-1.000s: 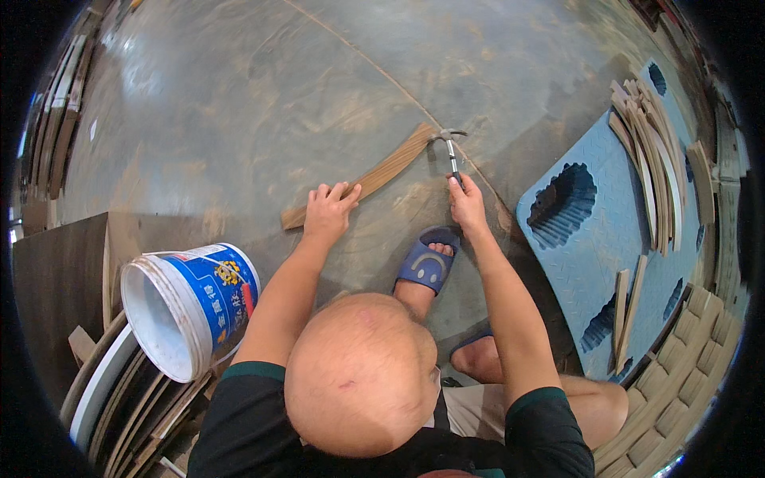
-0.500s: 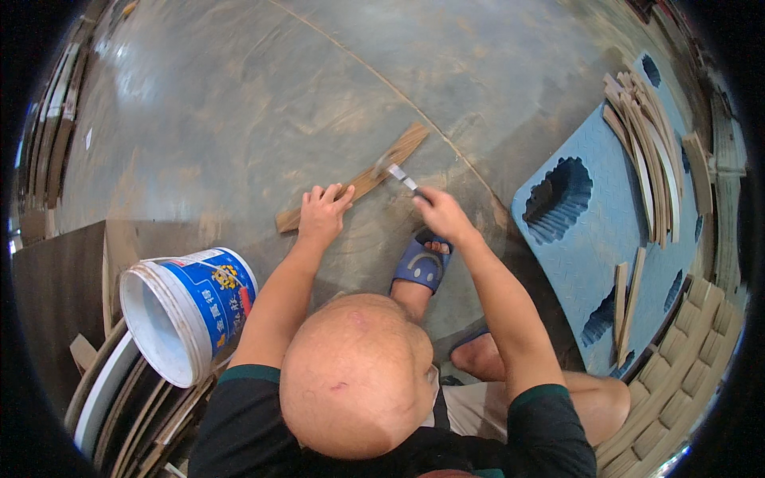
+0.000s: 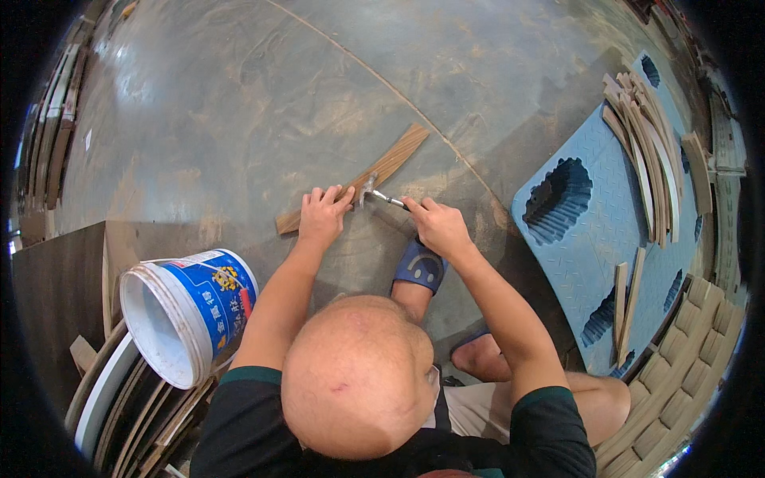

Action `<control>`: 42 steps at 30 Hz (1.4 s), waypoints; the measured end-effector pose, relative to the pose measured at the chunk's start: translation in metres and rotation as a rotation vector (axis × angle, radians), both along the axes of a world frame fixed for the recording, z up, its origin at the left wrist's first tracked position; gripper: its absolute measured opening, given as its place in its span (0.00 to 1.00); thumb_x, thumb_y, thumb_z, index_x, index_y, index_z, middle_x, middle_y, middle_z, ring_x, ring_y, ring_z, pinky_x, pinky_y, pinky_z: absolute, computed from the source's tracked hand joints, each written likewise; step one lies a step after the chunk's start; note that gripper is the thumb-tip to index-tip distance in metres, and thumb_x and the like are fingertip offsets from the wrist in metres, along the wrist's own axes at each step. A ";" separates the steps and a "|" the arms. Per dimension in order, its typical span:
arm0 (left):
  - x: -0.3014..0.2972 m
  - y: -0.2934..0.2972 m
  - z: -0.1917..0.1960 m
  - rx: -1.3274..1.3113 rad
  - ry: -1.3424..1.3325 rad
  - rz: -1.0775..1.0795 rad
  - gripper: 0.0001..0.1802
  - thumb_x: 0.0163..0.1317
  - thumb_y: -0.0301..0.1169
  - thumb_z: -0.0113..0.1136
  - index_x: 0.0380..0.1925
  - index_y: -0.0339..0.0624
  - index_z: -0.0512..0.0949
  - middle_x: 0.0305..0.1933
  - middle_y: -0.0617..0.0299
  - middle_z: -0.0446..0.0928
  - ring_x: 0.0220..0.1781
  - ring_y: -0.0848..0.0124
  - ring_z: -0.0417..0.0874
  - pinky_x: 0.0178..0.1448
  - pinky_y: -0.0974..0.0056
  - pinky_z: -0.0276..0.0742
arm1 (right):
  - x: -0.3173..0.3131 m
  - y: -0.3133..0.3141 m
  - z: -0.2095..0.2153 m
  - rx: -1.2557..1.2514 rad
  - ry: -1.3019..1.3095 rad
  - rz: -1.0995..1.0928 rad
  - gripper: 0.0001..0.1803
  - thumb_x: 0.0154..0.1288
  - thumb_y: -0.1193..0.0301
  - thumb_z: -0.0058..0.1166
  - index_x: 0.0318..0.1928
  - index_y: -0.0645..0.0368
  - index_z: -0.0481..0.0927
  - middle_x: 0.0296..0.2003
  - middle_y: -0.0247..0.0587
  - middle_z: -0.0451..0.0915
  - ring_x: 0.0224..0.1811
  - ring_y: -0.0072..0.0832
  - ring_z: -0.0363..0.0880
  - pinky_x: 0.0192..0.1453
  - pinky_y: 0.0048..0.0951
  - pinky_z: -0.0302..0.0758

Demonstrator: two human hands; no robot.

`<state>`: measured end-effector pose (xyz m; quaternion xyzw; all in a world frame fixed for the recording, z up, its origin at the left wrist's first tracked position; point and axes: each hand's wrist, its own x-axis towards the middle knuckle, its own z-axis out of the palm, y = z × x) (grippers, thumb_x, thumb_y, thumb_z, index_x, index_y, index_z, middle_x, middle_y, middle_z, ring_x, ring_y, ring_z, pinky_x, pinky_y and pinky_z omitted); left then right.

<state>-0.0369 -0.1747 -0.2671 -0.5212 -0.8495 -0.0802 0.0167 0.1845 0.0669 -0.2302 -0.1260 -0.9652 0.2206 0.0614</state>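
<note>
Wood piece (image 3: pixel 397 153): lies on the floor in front of the person, slanting from near left to far right.
Hammer (image 3: pixel 367 190): its metal head overlaps the wood's near edge in view, just beside the left fingertips; whether it touches, I cannot tell.
Left hand (image 3: pixel 323 215): fingers slightly spread on top of the wood toward its left end; whether they also pinch it, I cannot tell.
Right hand (image 3: pixel 441 227): fingers curled tight around the hammer's dark handle.
Slipper (image 3: pixel 419 269): blue, on a foot, near the right hand.
Floor (image 3: pixel 239 95): grey, scuffed, crossed by a pale line.
Bucket (image 3: pixel 205 295): white and blue, tipped on its side, left of the left forearm.
Blue panel (image 3: pixel 612 187): to the right, with dark ridged hollows.
Curved strips (image 3: pixel 649 167): bundled on the panel.
</note>
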 end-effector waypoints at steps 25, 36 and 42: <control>0.002 0.002 0.000 -0.008 -0.012 0.020 0.25 0.75 0.38 0.75 0.71 0.64 0.89 0.65 0.70 0.85 0.57 0.60 0.79 0.62 0.50 0.76 | -0.028 0.105 -0.037 -0.660 -0.090 -0.607 0.21 0.85 0.54 0.60 0.62 0.56 0.92 0.41 0.54 0.90 0.48 0.51 0.90 0.61 0.47 0.83; 0.003 0.004 0.006 -0.031 -0.015 0.018 0.24 0.76 0.40 0.74 0.70 0.65 0.89 0.65 0.71 0.85 0.57 0.60 0.79 0.61 0.51 0.76 | -0.001 0.056 0.022 -0.327 -0.064 0.021 0.16 0.82 0.59 0.65 0.62 0.50 0.92 0.48 0.51 0.94 0.50 0.54 0.93 0.53 0.51 0.87; 0.001 0.001 0.003 0.007 -0.038 0.019 0.25 0.75 0.39 0.74 0.71 0.66 0.88 0.68 0.72 0.84 0.59 0.60 0.79 0.61 0.50 0.76 | -0.002 0.020 0.028 -0.199 0.121 -0.143 0.15 0.78 0.67 0.66 0.61 0.47 0.90 0.47 0.42 0.87 0.44 0.50 0.91 0.48 0.50 0.88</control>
